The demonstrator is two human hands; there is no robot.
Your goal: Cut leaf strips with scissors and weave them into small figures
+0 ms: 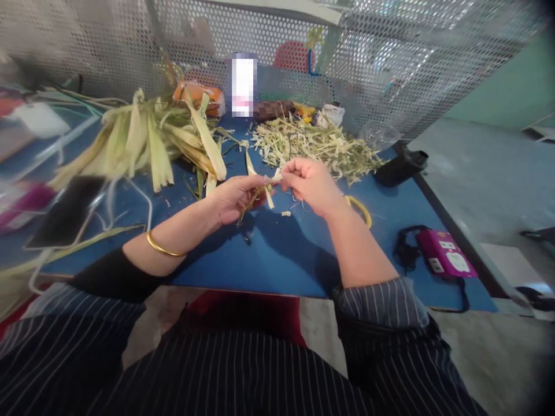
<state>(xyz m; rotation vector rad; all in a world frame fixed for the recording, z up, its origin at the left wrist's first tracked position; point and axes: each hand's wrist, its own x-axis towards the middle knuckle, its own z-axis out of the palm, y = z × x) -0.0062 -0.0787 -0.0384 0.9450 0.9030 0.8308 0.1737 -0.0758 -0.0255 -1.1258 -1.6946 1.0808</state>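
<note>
Over the blue table, my left hand (236, 196) pinches a small bundle of pale dried husk strips (269, 196) with a thin brown stem trailing below. My right hand (310, 184) meets it from the right, thumb and fingertips closed on the bundle's light end. Behind my left hand lies a pile of long corn husks (139, 138). A heap of short, cut husk pieces (307, 144) spreads behind my right hand. Partly hidden by my right wrist are yellow handle loops (362, 211), perhaps of scissors.
A black phone (65, 211) and white cables lie at left. At right are a black cylindrical object (401, 167) and a purple box (446, 254) beside a black cord. A perforated metal screen (373, 63) stands along the back of the blue table (277, 260).
</note>
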